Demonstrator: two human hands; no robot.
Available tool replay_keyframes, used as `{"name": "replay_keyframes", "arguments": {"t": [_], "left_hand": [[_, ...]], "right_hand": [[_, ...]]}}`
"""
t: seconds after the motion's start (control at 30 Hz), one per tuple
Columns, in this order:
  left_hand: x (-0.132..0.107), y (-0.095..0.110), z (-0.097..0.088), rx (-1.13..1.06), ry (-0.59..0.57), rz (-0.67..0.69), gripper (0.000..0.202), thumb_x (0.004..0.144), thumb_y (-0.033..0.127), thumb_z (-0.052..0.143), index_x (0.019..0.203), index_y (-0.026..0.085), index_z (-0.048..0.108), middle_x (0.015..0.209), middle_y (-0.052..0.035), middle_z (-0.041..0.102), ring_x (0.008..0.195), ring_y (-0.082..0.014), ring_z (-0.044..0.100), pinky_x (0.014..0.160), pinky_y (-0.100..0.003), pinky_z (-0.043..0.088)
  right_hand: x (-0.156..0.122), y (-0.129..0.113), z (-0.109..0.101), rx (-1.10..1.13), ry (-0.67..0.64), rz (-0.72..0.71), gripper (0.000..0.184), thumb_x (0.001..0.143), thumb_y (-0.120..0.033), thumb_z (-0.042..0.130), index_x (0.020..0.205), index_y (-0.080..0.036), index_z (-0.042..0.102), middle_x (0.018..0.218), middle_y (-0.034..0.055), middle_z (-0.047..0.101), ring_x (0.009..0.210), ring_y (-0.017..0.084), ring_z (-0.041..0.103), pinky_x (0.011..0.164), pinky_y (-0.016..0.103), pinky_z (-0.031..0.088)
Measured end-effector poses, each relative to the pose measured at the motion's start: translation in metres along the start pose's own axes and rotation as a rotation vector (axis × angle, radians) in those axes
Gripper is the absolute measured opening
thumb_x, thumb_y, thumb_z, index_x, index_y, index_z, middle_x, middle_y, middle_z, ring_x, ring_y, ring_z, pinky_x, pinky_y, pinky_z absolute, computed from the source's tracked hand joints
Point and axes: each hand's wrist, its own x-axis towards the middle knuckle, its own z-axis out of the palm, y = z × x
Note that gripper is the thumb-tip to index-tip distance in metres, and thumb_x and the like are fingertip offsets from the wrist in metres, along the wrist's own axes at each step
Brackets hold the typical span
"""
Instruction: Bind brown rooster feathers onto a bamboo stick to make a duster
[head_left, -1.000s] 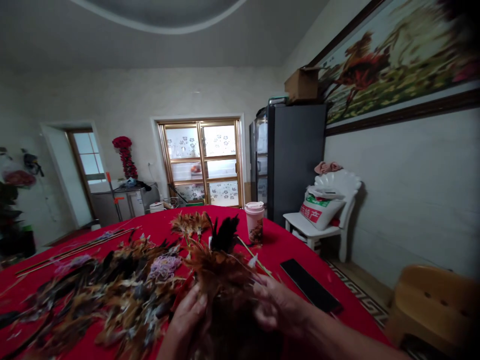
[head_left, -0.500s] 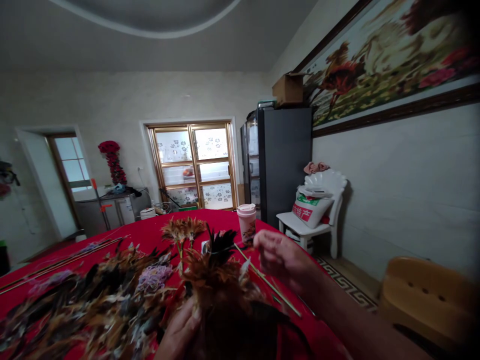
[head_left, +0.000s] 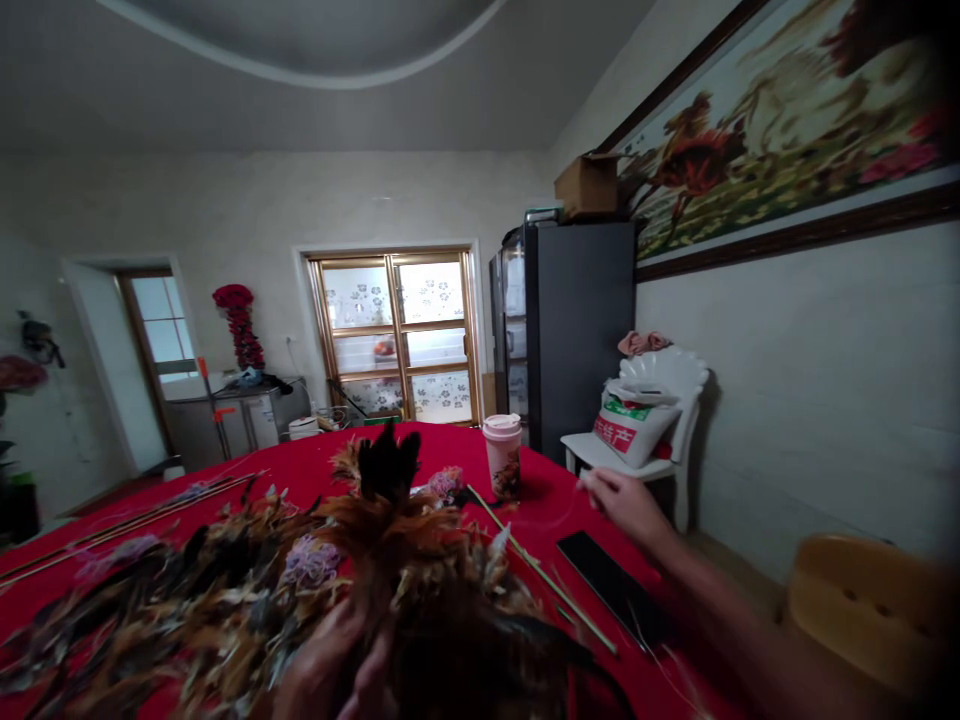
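Two hands were at work over the red-covered table [head_left: 536,500]. The left hand [head_left: 322,645] was at the near edge of the table, its fingers [head_left: 360,670] closed around the lower part of a bunch of rooster feathers [head_left: 390,530]. The bunch stood upright in this grip, brown through the body and black at the top. Its lower part was dark and blurred, so the exact finger placement could not be determined. The right hand [head_left: 626,505] was extended over the right side of the table, with thumb and fingertips drawn together in a pinch on a fine pale thread [head_left: 551,522], which curved away from the pinch above the cloth. A thin green stem [head_left: 547,580] lay on the table just right of the feather bunch, and a black smartphone [head_left: 611,585] lay beside the stem near the table's right edge. A lidded paper cup [head_left: 502,455] stood toward the table's far edge, with a pink feather tuft [head_left: 446,483] near it. A loose heap of brown and black feathers [head_left: 187,610] covered the left part of the table and included a lilac tuft [head_left: 311,560]. Long thin rods [head_left: 127,525] lay along the table's far left edge. Beyond the table's right edge stood a white chair [head_left: 679,375] bearing a printed sack [head_left: 634,430], and a wooden stool [head_left: 862,610] stood nearer the wall.
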Motion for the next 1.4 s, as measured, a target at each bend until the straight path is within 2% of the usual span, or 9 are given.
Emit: {"name": "replay_keyframes", "arguments": {"t": [0.1,0.17,0.4,0.6,0.73,0.8,0.93,1.17,1.4], "left_hand": [[-0.002,0.0,0.005,0.001,0.008,-0.034,0.036,0.063,0.05,0.068,0.057,0.019,0.052,0.038,0.0063,0.04,0.031,-0.0037,0.026,0.032,-0.016,0.028],[-0.004,-0.001,0.007,0.012,0.025,-0.041,0.037,0.064,0.051,0.068,0.056,0.018,0.052,0.04,0.0059,0.04,0.033,-0.0039,0.027,0.034,-0.015,0.03],[-0.005,-0.001,0.009,0.033,-0.024,0.023,0.039,0.064,0.053,0.067,0.055,0.017,0.055,0.04,0.0057,0.038,0.034,-0.0038,0.023,0.032,-0.016,0.022],[0.001,-0.005,0.009,0.006,0.015,0.049,0.041,0.069,0.054,0.061,0.054,0.016,0.051,0.042,0.0065,0.036,0.035,-0.0033,0.022,0.033,-0.015,0.018],[0.005,-0.009,0.006,0.005,-0.073,0.128,0.043,0.074,0.051,0.056,0.052,0.015,0.053,0.036,0.0077,0.031,0.032,-0.0029,0.02,0.033,-0.016,0.019],[0.003,-0.01,0.009,-0.009,0.034,0.133,0.031,0.069,0.045,0.064,0.066,0.015,0.062,0.04,0.0059,0.043,0.034,-0.0052,0.031,0.035,-0.016,0.026],[-0.002,-0.009,0.018,-0.08,0.303,0.108,0.032,0.061,0.032,0.071,0.091,0.019,0.067,0.08,-0.0017,0.07,0.068,-0.0159,0.061,0.055,-0.02,0.047],[0.008,-0.025,0.016,0.046,0.352,0.205,0.02,0.059,0.031,0.073,0.076,0.021,0.071,0.099,-0.0068,0.071,0.109,-0.0299,0.055,0.083,-0.031,0.046],[0.01,-0.027,0.009,-0.027,0.229,0.169,0.028,0.062,0.037,0.072,0.083,0.019,0.07,0.072,-0.0043,0.069,0.075,-0.0243,0.063,0.063,-0.029,0.049]], "right_hand": [[-0.03,-0.028,0.021,-0.43,-0.101,-0.357,0.016,0.071,-0.031,0.064,0.063,-0.018,0.063,0.083,0.0065,0.063,0.085,0.021,0.051,0.07,0.031,0.036],[-0.051,-0.045,0.045,-0.524,-0.224,-0.479,0.017,0.08,-0.029,0.054,0.073,-0.018,0.066,0.092,0.0072,0.064,0.092,0.022,0.052,0.081,0.035,0.035],[-0.112,-0.035,0.131,0.174,-1.137,0.318,0.026,0.068,-0.018,0.057,0.093,-0.014,0.062,0.083,0.002,0.064,0.064,0.012,0.054,0.055,0.02,0.039],[-0.121,-0.026,0.135,0.218,-0.833,0.192,0.022,0.079,-0.034,0.057,0.078,-0.012,0.058,0.069,0.0001,0.054,0.065,0.012,0.048,0.063,0.022,0.039],[-0.118,-0.037,0.125,0.155,-0.787,0.1,0.025,0.082,-0.037,0.051,0.074,-0.013,0.053,0.068,-0.0002,0.048,0.064,0.012,0.042,0.059,0.021,0.036],[-0.119,-0.04,0.125,0.124,-0.762,0.081,0.027,0.082,-0.037,0.049,0.071,-0.013,0.052,0.066,0.0,0.047,0.063,0.011,0.041,0.058,0.021,0.036],[-0.125,-0.038,0.127,-0.008,-0.76,-0.027,0.025,0.083,-0.032,0.045,0.067,-0.014,0.052,0.06,-0.0009,0.044,0.058,0.01,0.04,0.054,0.019,0.033],[-0.136,-0.044,0.129,-0.049,-0.896,-0.395,0.022,0.084,-0.021,0.038,0.063,-0.017,0.042,0.061,-0.0007,0.043,0.054,0.009,0.043,0.053,0.018,0.034],[-0.135,-0.047,0.125,-0.006,-0.807,-0.305,0.021,0.086,-0.022,0.041,0.069,-0.015,0.052,0.06,-0.001,0.047,0.053,0.008,0.046,0.052,0.016,0.036]]}}
